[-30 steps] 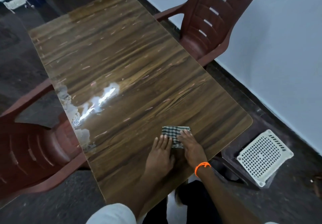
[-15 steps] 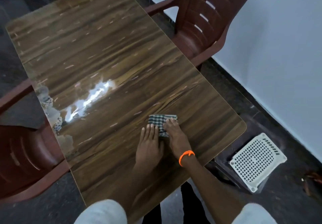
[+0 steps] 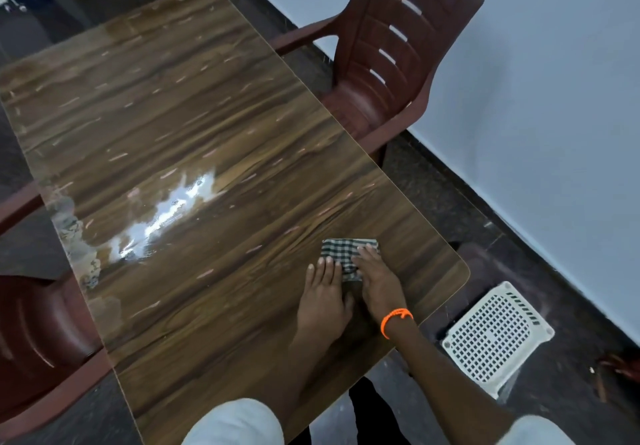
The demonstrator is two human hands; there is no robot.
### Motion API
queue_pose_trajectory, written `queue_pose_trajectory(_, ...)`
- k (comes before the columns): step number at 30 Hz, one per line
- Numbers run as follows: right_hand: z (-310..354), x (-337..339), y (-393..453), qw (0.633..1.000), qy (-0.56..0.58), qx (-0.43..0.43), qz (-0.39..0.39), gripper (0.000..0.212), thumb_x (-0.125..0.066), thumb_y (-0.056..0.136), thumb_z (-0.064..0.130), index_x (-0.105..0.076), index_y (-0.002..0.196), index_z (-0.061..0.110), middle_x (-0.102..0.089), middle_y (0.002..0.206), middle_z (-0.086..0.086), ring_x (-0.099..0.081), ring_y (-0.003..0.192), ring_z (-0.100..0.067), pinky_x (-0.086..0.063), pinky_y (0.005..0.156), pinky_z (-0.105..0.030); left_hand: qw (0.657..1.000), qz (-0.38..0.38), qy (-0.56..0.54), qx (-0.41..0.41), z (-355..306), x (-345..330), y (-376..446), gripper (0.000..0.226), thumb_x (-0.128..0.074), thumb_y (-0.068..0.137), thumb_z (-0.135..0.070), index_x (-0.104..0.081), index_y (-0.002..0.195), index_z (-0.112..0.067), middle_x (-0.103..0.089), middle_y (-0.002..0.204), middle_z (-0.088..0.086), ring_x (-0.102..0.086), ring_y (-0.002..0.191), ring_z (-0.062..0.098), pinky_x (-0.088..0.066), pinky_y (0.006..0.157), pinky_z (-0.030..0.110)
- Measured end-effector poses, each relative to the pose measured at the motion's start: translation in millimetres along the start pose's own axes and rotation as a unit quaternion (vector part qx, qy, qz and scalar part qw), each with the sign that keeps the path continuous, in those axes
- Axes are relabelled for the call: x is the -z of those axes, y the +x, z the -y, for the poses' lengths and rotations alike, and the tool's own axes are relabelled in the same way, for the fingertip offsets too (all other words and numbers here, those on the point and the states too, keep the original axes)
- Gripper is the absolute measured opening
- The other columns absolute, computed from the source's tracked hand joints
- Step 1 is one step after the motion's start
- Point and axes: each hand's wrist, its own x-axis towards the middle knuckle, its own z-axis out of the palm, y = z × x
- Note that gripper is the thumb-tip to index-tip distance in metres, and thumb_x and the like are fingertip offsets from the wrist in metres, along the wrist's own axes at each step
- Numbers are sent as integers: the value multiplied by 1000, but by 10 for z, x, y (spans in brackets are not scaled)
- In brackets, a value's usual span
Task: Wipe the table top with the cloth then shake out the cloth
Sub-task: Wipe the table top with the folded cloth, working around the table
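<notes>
Nearest the person, the left hand (image 3: 323,300) lies flat on the counter (image 3: 214,153) with straight fingers, its fingertips touching the left edge of the cloth (image 3: 341,254). The right hand (image 3: 375,280), with an orange band (image 3: 394,320) on the wrist, presses flat on the folded checked cloth near the right near corner. On the floor, beside that corner, stands a white stool (image 3: 497,335). Farther away, a brown chair (image 3: 394,60) stands at the counter's right side.
</notes>
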Motion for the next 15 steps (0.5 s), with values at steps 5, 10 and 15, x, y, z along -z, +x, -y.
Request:
queue_pose_trajectory(5, 199, -169, 260, 999, 3, 34, 29, 42, -56, 84, -9, -60, 123, 6, -52, 138, -8, -35, 137, -20, -18, 117, -27, 1000, -20, 2, 11, 314, 78, 18, 70, -39, 96, -37, -29, 157, -4, -25, 165, 15, -12, 155, 26, 5, 126, 41)
queue_pose_trajectory(10, 107, -93, -157, 994, -21, 95, 55, 58, -59, 78, -15, -55, 131, 8, -42, 145, -1, -28, 141, -15, -17, 117, -26, 999, -10, 4, -41, 318, -104, -307, 70, -42, 95, -43, -37, 155, -7, -32, 162, 14, -15, 155, 28, -15, 125, 50)
queue_pose_trajectory(15, -340, 302, -188, 997, -26, 63, 33, 57, -61, 78, -14, -57, 128, 10, -44, 144, 1, -32, 139, -15, -27, 114, -31, 998, 6, 0, -61, -163, -184, -34, 74, -38, 97, -49, -31, 157, -7, -24, 165, 13, -8, 155, 26, -6, 124, 44)
